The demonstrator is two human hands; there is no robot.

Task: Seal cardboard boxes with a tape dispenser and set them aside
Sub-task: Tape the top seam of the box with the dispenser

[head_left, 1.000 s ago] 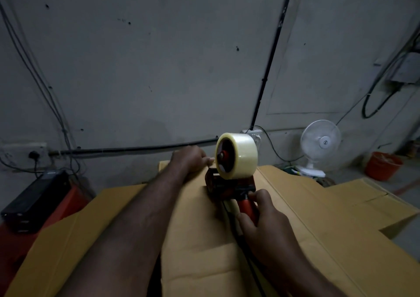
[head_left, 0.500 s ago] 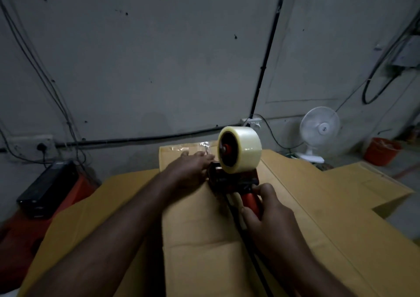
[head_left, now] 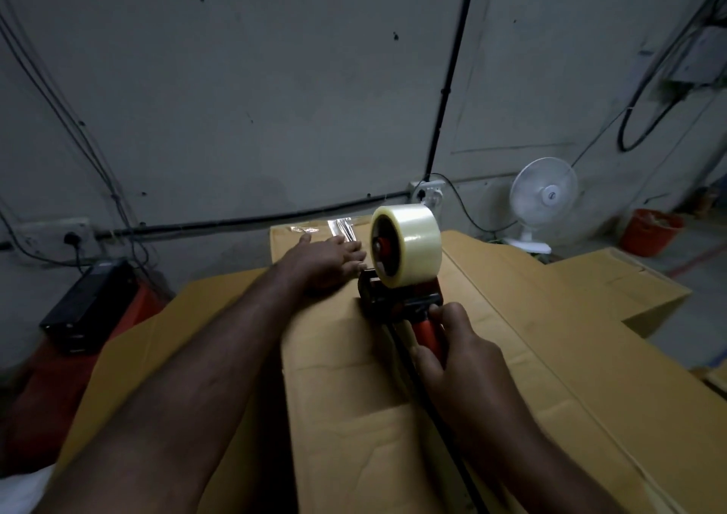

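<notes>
Atop box point(head_left: 346, 403) — dispenser point(head_left: 403, 273), right hand point(head_left: 460, 352) gripping

Right hand point(head_left: 460, 356) around the tape dispenser point(head_left: 401, 277) handle, left hand point(head_left: 326, 257) flat on the cardboard box point(head_left: 354, 415) beside it

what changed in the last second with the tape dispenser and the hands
The tape dispenser was drawn slightly toward the person along the cardboard box, leaving a shiny strip of tape at the far edge. The left hand uncurled and now lies flat with its fingers at that strip. The right hand still grips the dispenser's red handle; the box stays put.
</notes>
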